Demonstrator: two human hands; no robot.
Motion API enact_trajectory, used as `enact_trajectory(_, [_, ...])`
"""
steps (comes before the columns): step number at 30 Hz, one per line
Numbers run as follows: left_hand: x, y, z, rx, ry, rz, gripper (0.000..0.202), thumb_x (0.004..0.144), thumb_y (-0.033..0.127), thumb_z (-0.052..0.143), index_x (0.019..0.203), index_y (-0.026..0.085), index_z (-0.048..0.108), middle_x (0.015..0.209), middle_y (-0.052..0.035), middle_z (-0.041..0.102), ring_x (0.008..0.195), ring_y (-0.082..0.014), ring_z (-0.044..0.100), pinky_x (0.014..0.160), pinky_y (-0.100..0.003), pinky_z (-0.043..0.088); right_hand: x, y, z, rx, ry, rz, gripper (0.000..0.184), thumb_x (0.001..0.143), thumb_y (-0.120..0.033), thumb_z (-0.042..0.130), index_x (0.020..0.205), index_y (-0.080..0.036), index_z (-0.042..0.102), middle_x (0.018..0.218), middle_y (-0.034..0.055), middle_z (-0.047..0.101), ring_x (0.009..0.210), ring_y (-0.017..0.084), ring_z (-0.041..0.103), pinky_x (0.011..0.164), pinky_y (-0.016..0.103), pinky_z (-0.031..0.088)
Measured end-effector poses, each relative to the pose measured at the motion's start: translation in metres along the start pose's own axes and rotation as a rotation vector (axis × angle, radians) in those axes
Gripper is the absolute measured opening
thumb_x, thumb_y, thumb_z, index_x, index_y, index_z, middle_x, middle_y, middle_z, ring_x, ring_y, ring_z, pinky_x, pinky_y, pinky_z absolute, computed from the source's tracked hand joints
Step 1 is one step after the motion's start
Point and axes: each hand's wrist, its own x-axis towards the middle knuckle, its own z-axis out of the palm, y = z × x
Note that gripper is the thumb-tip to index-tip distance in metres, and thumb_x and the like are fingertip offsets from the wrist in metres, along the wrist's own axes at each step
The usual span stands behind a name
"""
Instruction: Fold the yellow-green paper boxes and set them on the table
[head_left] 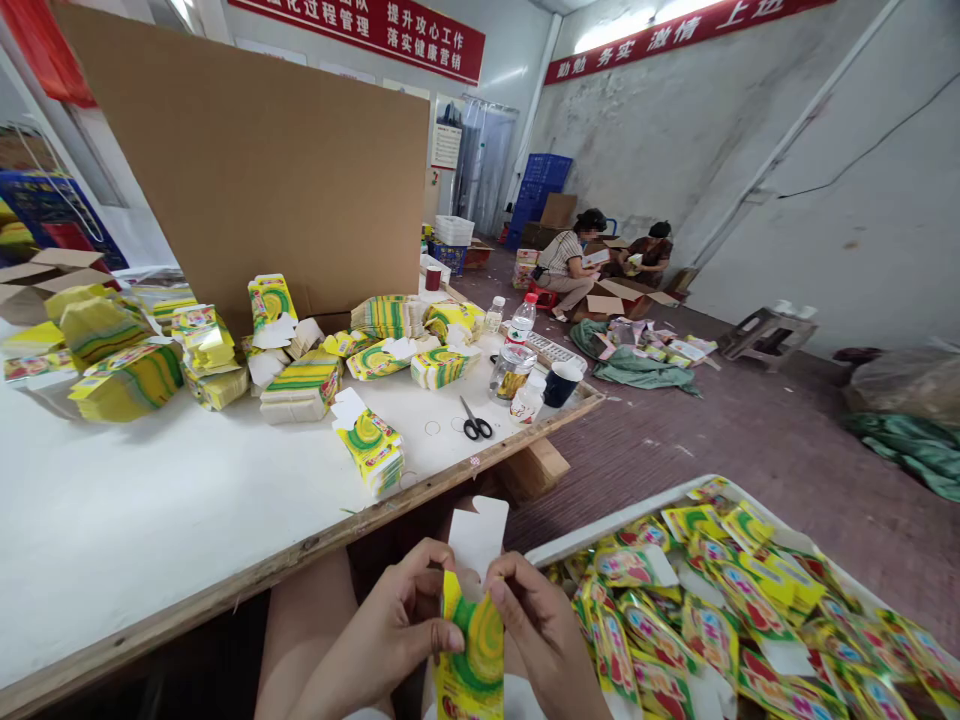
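Wall point(652, 120): grey, bkgd R. Floor point(660, 440): dark, brownish. Table point(187, 500): white top, wood edge, runs across L & ctr. Board point(277, 190): brown cardboard, upright twd table's far side. Tray point(622, 518) at R: white rim, heaped w/ yellow/green/red packs point(709, 635), some w/ white flaps showing. 2 ppl point(566, 260) sit far back, nr open cartons point(611, 298). Crates point(544, 180): blue, piled nr far wall. Stool point(772, 330): grey, on floor at R. Stacks point(307, 385), yellow/green, in a row in front of board; 1 loose bundle point(371, 450) apart, nr table's front edge.

L hand point(405, 635): thumb & fingers pinching L side of box point(472, 660), nr its top. R hand point(540, 635): thumb & fingers pinching R side, abt same ht. Box btwn hands, in front of table, L of tray; yellow w/ green rings, white flap point(478, 540) up. Bottle point(523, 320): clear, red cap, behind jar point(512, 372). Mug point(561, 383): dark, nr table's R corner. Scissors point(476, 425): black handles, on table, L of jar.
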Motion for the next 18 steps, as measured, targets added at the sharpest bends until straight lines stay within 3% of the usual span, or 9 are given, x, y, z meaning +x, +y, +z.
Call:
enact_trajectory(3, [0.0,-0.003,-0.001,0.03,0.016,0.011,0.039,0.071,0.027,0.085,0.09,0.021,0.051,0.079,0.0021,0.068,0.07,-0.0111,0.063,0.064,-0.02,0.045,0.002,0.0,-0.003,-0.092,0.026,-0.085,0.033,0.094,-0.046,0.054,0.075,-0.019,0.061,0.069,-0.0015,0.05,0.063,0.014,0.047,0.058,0.023,0.037])
enact_trajectory(6, [-0.003,-0.002,-0.003,0.093,0.026,0.042,0.049,0.076,0.033,0.081,0.112,0.024,0.049,0.089,-0.0016,0.07,0.078,-0.0157,0.066,0.071,-0.026,0.048,0.002,0.003,0.0,-0.07,0.117,-0.12,0.026,0.092,-0.042,0.058,0.081,-0.021,0.067,0.075,0.0011,0.059,0.069,0.015,0.055,0.063,0.023,0.043])
enact_trajectory(8, [-0.005,-0.001,-0.004,0.121,0.016,0.033,0.07,0.078,0.035,0.079,0.134,0.03,0.035,0.097,-0.0043,0.071,0.086,-0.0194,0.068,0.077,-0.031,0.049,0.001,0.007,0.004,0.036,0.204,-0.088,0.021,0.09,-0.041,0.063,0.099,-0.023,0.067,0.085,0.0032,0.066,0.076,0.017,0.061,0.068,0.024,0.049])
enact_trajectory(10, [-0.006,0.0,-0.004,0.138,-0.026,0.0,0.084,0.079,0.034,0.078,0.144,0.033,0.024,0.102,-0.0061,0.071,0.092,-0.0214,0.068,0.081,-0.033,0.049,0.0,0.012,0.006,0.149,0.25,-0.043,0.042,0.088,-0.041,0.065,0.127,-0.028,0.053,0.098,0.0053,0.07,0.081,0.019,0.066,0.073,0.028,0.054])
enact_trajectory(12, [-0.006,0.001,-0.003,0.164,-0.069,-0.012,0.077,0.081,0.033,0.076,0.144,0.032,0.03,0.105,-0.0075,0.071,0.097,-0.0226,0.067,0.085,-0.034,0.048,0.001,0.015,0.004,0.153,0.222,-0.041,0.052,0.09,-0.04,0.064,0.138,-0.032,0.046,0.103,0.0057,0.071,0.085,0.02,0.068,0.076,0.03,0.056])
enact_trajectory(15, [-0.005,0.002,-0.002,0.229,-0.025,0.05,0.052,0.083,0.033,0.074,0.13,0.029,0.054,0.111,-0.0077,0.07,0.102,-0.0223,0.065,0.086,-0.031,0.048,0.002,0.012,-0.005,-0.038,0.119,-0.169,0.028,0.092,-0.04,0.059,0.117,-0.031,0.068,0.104,0.0067,0.071,0.096,0.023,0.067,0.084,0.031,0.054])
enact_trajectory(18, [-0.004,0.001,-0.004,0.301,0.057,0.104,0.04,0.083,0.031,0.073,0.122,0.028,0.062,0.117,-0.0076,0.069,0.1,-0.021,0.066,0.082,-0.028,0.05,0.002,0.004,-0.012,-0.2,0.082,-0.301,0.031,0.093,-0.047,0.055,0.107,-0.028,0.075,0.101,0.0084,0.068,0.098,0.024,0.063,0.085,0.032,0.052])
